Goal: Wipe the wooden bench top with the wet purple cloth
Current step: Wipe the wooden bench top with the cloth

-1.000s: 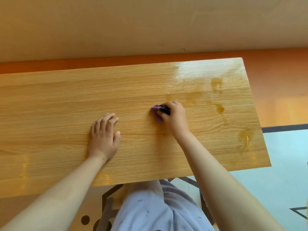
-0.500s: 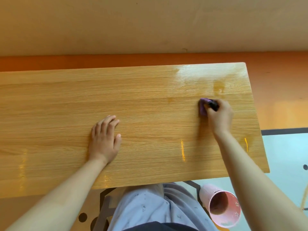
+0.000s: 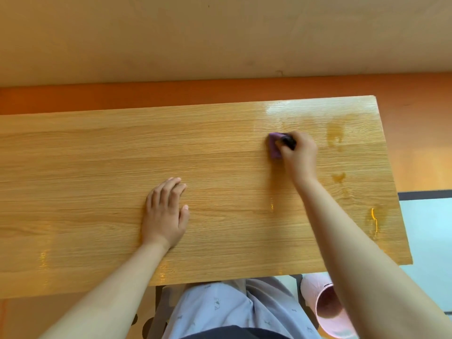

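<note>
Beige wall (image 3: 220, 40) behind, and the long light-wood table (image 3: 97, 167) fills most of the view. We find the small purple cloth (image 3: 274, 146) on the table's far right part, with the person's right hand (image 3: 299, 155) curled round it and pressing it to the wood. The left hand (image 3: 165, 216) lies flat near the middle, fingers straight, holding nothing. We note wet patches (image 3: 335, 133) just right of the cloth. A pink plastic bucket (image 3: 325, 311) shows below the near edge.

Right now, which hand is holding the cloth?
The right hand: its fingers curl round the cloth, pressing it on the bench. The left hand lies flat on the wood, fingers straight, holding nothing.
</note>
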